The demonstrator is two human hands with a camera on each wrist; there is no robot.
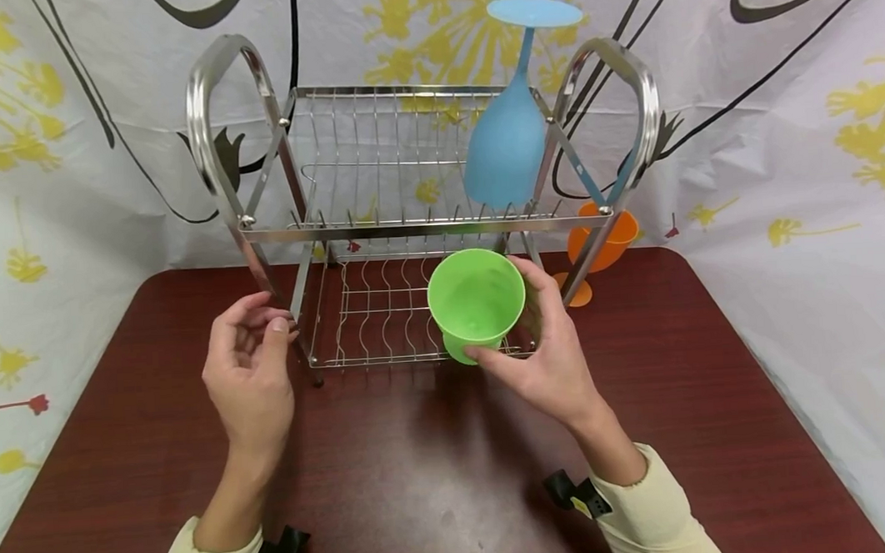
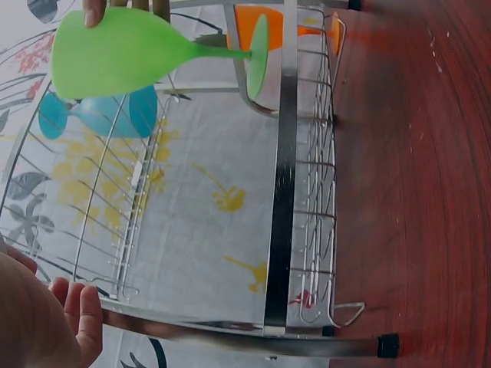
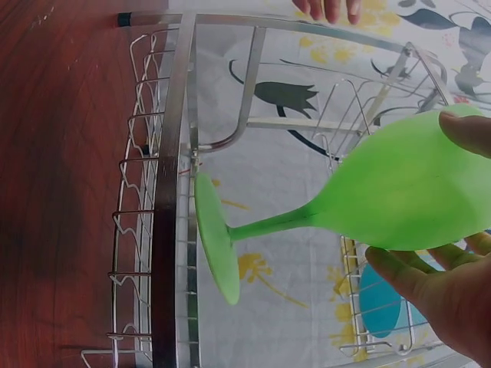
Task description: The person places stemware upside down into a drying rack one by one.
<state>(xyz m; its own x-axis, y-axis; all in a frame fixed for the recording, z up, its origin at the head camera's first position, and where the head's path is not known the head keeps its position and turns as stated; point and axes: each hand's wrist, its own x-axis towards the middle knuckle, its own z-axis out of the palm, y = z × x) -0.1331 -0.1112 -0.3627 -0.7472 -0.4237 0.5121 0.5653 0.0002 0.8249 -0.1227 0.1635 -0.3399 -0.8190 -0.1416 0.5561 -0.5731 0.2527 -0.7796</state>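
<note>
My right hand [image 1: 555,358] holds a green plastic goblet [image 1: 476,296] by its bowl, thumb on one side and fingers on the other. The goblet is upright, its mouth tipped toward the head camera, in front of the rack's lower tier. In the right wrist view the goblet's stem and round foot [image 3: 217,239] show beside the rack's front bar. My left hand [image 1: 252,374], fingers loosely bent and holding nothing, is close beside the left post of the metal dish rack [image 1: 425,227]. A blue goblet [image 1: 506,144] stands upside down on the upper tier, at the right.
An orange goblet [image 1: 612,247] stands on the table behind the rack's right post. The dark red wooden table [image 1: 393,479] stretches in front of the rack. A white patterned sheet [image 1: 766,142] hangs behind and at both sides.
</note>
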